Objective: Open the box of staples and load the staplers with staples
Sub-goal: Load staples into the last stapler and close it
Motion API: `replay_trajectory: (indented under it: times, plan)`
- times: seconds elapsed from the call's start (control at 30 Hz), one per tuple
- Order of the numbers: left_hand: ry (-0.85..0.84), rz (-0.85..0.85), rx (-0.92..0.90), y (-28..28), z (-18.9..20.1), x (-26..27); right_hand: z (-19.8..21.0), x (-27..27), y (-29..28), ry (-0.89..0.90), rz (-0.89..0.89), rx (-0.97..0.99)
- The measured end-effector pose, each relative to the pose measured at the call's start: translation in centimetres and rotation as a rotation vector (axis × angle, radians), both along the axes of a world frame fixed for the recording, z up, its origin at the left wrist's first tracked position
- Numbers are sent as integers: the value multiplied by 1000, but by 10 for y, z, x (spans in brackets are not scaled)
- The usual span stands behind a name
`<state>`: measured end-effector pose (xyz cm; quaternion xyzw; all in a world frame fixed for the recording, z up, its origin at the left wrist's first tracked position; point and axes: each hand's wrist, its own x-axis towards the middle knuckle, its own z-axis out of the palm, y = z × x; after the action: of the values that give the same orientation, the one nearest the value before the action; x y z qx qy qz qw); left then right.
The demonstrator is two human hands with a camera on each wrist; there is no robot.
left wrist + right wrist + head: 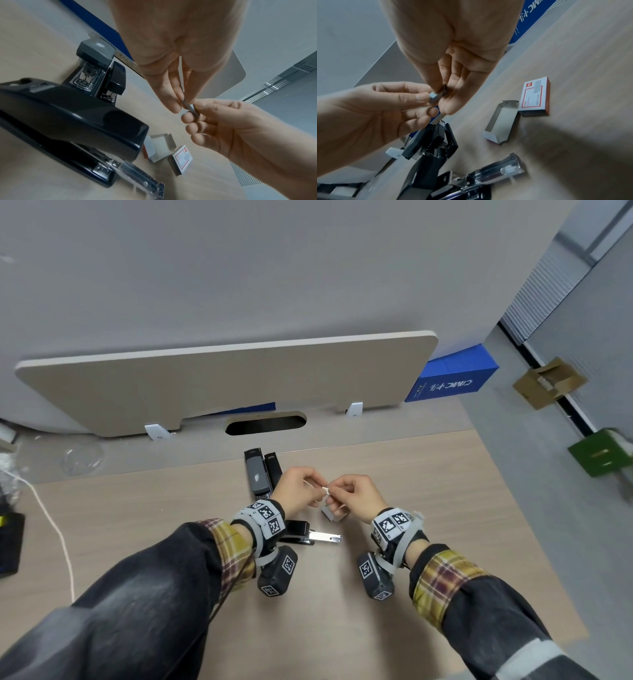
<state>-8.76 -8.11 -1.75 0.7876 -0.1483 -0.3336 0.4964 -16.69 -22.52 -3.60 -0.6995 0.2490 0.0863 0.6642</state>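
Above the desk, my left hand (317,490) and right hand (334,497) meet fingertip to fingertip. Both pinch one short grey strip of staples (190,108), its other view being the strip of staples (437,96) in the right wrist camera. Below them lie the labelled white-and-red staple box sleeve (535,96) and its open grey inner tray (501,121). A large black stapler (77,115) lies under my left wrist with its metal magazine (323,538) slid out. Farther back stand a grey-topped stapler (257,474) and a small black stapler (273,470), side by side.
An upright beige divider panel (222,378) closes the desk's far side, with a cable slot (265,422) below it. A blue box (452,378) stands at the back right. A white cord (51,525) and dark items lie at the left edge.
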Motion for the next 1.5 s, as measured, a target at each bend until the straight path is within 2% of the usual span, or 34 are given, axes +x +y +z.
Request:
replay_trajectory:
  times: [0.37,0.5,0.63,0.8,0.93,1.2,1.33,1.5]
  plan:
    - [87,35,-21,13,-8,2,3,-1,7,19,7,-74]
    - [48,13,28,17,-7,3,3,-2,7,12,-18,-119]
    - [-58,59,130,21,-9,5,3,-12,4,15,-68,-172]
    - [-92,6,164,21,-9,0,-11,-30,7,59,27,-288]
    - [-101,-14,159,21,-12,-5,-21,-40,12,93,14,-330]
    - [-138,-43,188,23,-15,-10,-26,-56,18,98,99,-573]
    - [-150,-54,200,23,-15,-14,-32,-65,23,116,189,-646]
    - [-172,-75,196,26,-20,-15,-37,-69,26,150,204,-732]
